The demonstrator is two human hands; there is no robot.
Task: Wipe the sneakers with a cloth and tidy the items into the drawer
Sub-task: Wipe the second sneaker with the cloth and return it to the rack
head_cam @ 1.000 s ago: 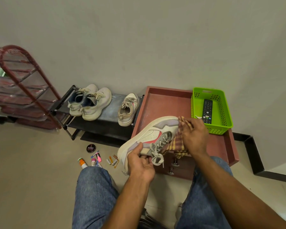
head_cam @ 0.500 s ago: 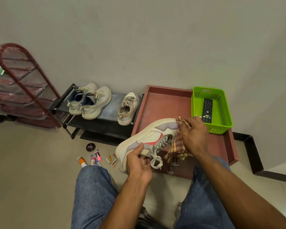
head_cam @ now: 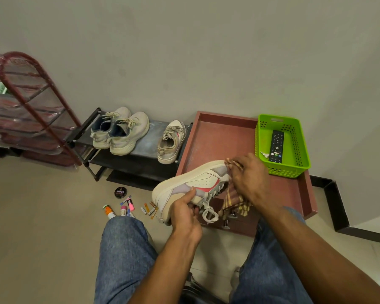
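My left hand (head_cam: 184, 213) grips a white sneaker (head_cam: 193, 183) with a red stripe by its heel end, sole turned away to the left. My right hand (head_cam: 250, 181) holds a checked yellow-and-brown cloth (head_cam: 233, 202) and presses it against the sneaker's toe end. The sneaker hangs in the air over the front edge of a reddish-brown drawer (head_cam: 219, 137) that lies on the floor. Its matching sneaker (head_cam: 171, 141) sits on a low black shoe rack (head_cam: 140, 159), beside a beige pair (head_cam: 119, 132).
A green basket (head_cam: 301, 163) with a black remote (head_cam: 276, 145) stands in the drawer's right corner. On the floor by my left knee lie a polish tin (head_cam: 120, 192), tubes, markers (head_cam: 127, 207) and small batteries (head_cam: 149, 209). A red wire rack (head_cam: 31, 102) stands at left.
The sneaker and both hands have shifted slightly right, and my right hand has slid the cloth along the shoe's toe end.
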